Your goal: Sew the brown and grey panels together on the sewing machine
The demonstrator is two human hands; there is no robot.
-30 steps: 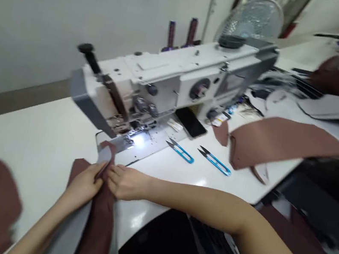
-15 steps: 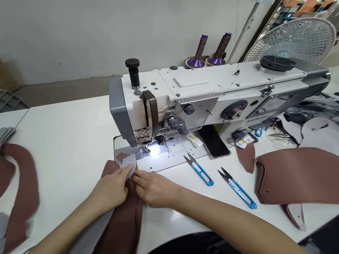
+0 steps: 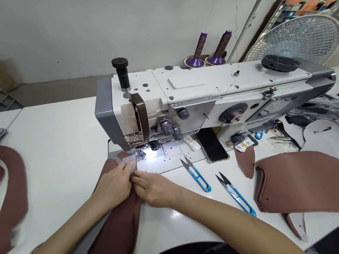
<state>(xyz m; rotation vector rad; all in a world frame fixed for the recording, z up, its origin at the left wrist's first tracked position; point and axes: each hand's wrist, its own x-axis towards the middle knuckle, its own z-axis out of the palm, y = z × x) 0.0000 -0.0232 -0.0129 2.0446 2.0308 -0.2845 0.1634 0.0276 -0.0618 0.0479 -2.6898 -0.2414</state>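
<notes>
A long brown leather-like piece with grey backing runs from the table's front edge up to the sewing machine. My left hand is closed on its upper end, fingertips on a small folded grey flap. Right beside it, my right hand pinches the edge of the same brown piece. Both hands sit just in front of the lit presser foot. The exact grip under the fingers is partly hidden.
Two blue thread snips lie right of the hands, near a phone. Brown panels are stacked at the right. Curved brown strips lie at the left. A white fan and thread cones stand behind.
The view has shifted slightly. My left hand's fingers have moved over the grey flap, which now lies flatter. My right hand stays nearly where it was.
</notes>
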